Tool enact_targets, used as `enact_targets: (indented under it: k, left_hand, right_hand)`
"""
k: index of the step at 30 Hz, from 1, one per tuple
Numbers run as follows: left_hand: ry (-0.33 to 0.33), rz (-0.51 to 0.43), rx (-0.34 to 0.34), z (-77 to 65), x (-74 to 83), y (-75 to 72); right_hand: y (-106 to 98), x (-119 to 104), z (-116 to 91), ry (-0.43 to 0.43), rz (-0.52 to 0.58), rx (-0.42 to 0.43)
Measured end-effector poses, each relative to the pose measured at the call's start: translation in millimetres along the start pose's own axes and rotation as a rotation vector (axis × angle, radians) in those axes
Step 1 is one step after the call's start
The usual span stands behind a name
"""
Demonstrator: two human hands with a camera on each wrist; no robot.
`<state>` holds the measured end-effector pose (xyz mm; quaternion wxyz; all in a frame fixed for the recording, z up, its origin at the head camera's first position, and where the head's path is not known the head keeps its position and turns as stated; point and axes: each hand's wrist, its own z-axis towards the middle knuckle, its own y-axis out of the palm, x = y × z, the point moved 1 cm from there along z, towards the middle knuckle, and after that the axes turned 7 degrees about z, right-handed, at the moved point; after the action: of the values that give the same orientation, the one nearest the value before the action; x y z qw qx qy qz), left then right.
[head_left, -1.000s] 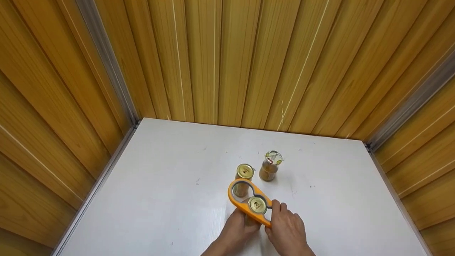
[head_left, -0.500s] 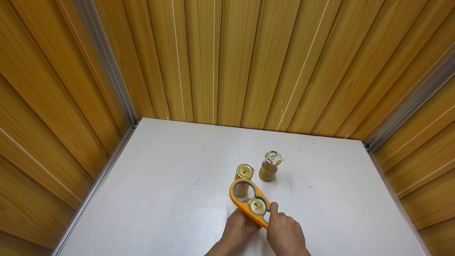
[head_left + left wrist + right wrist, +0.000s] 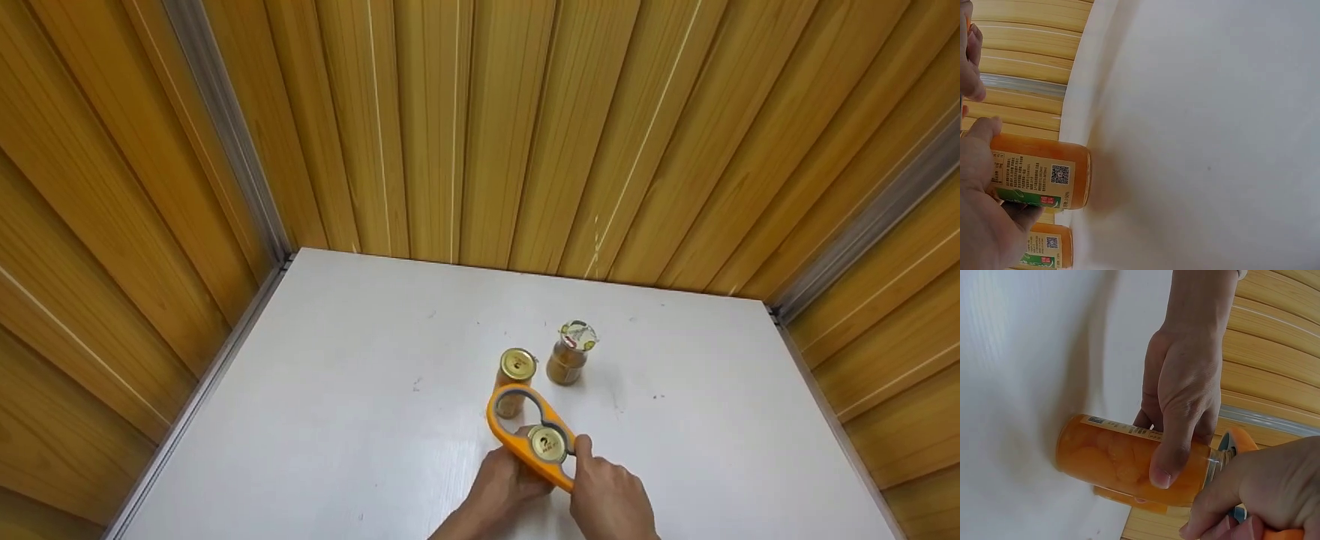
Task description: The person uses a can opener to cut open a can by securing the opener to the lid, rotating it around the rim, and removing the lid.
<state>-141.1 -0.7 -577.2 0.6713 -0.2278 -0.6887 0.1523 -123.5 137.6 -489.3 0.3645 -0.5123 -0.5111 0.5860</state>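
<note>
Glass jar of orange fruit [image 3: 1041, 169] is being gripped low on its body by the left hand [image 3: 501, 480], thumb wrapping one side, fingers closing round the other; the neck is being left free, presumably so the tool has room. Its gold lid [image 3: 548, 444] is facing up between the two hands, sitting inside the middle opening of the orange jar opener [image 3: 517, 445]. The base is being held down at the counter [image 3: 360, 450], probably for support; full contact cannot be confirmed.

The opener's handle end is being clasped by the right hand [image 3: 611, 495], fingers curling tightly under it, one digit lying along the top. The far ring is pointing away from that hand, ahead and to its left; the grip is likely being taken at the end for leverage. Both forearms are reaching in from the near side, converging on the jar, the right wrist sitting just beside the left.

Second gold-lidded jar [image 3: 517, 365] is standing upright just ahead of the left hand, partly being covered by the far ring. Patterned-lid jar [image 3: 566, 365] is standing farther ahead of the right hand, slightly left, being touched by neither.
</note>
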Motion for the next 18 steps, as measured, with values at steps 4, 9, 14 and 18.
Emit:
enact_targets:
  k: [4, 9, 14, 18]
  left_hand:
    - [0.017, -0.062, -0.047, -1.0, 0.9, 0.3]
    - [0.070, -0.253, -0.198, 1.0, -1.4, -2.2]
    - [0.237, -0.246, -0.331, -0.8, -5.5, -10.3]
    - [0.294, -0.297, -0.429, 0.7, -5.8, -13.8]
  right_hand:
    - [-0.7, 5.9, -3.3, -0.014, -0.005, -0.005]
    - [-3.2, 18.1, -4.5, -0.094, 0.006, -0.037]
    - [-6.1, 29.1, -1.1, -0.189, 0.026, -0.083]
    - [-9.3, 36.4, 2.8, -0.301, 0.003, -0.084]
